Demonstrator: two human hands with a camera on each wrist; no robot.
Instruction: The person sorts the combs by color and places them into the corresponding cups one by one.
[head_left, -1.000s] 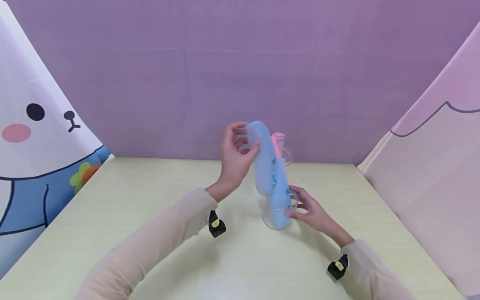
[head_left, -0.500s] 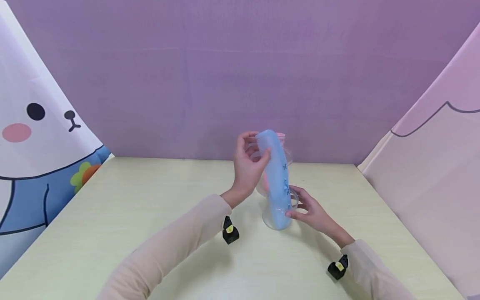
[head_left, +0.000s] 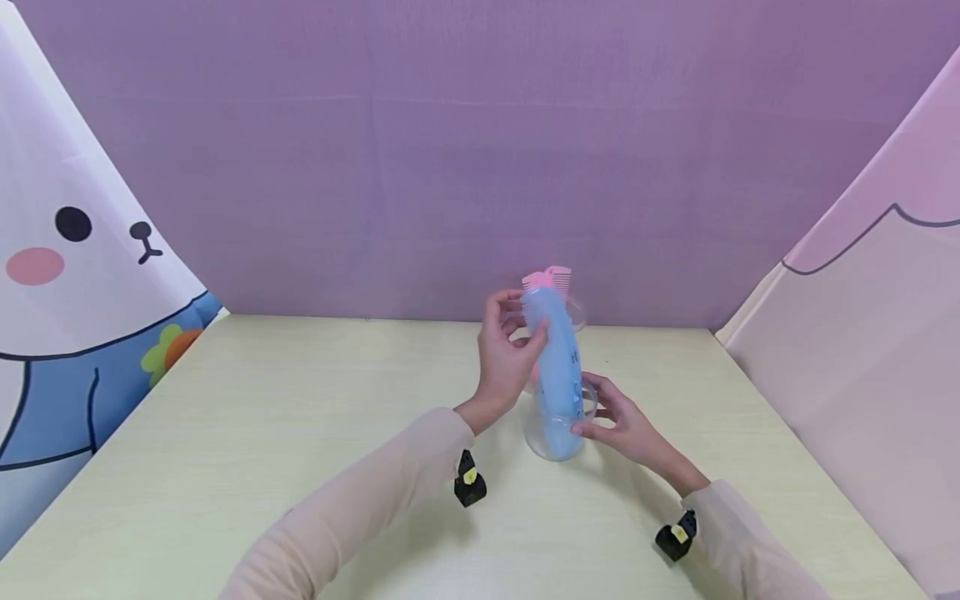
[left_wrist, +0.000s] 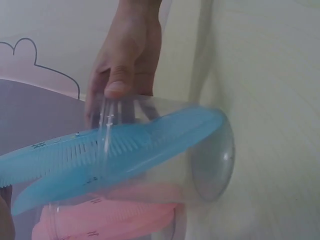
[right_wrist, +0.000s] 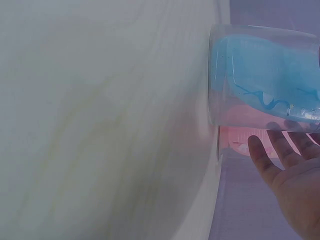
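My left hand (head_left: pixel 504 360) pinches the toothed upper end of a blue comb (head_left: pixel 557 354) between thumb and fingers. The comb's lower part is inside a clear cup (head_left: pixel 534 435), which stands on the table. In the left wrist view, a second blue comb (left_wrist: pixel 60 187) lies against the first in the same cup (left_wrist: pixel 214 172). My right hand (head_left: pixel 632 427) holds this cup at its handle side, thumb near the front. Behind it stands another clear cup with pink combs (head_left: pixel 558 277), mostly hidden by the blue comb and my left hand.
The pale table (head_left: pixel 300 400) runs back to a purple cloth wall (head_left: pixel 420 167). Printed cloth panels flank it, one with a cartoon face (head_left: pixel 75 275) on the left. A small black camera (head_left: pixel 470 482) hangs at my left wrist, another (head_left: pixel 676 537) at my right.
My left hand has moved right and down with the blue comb, which now sits lower in the front cup. More of the pink combs shows above it. My right hand has stayed put.
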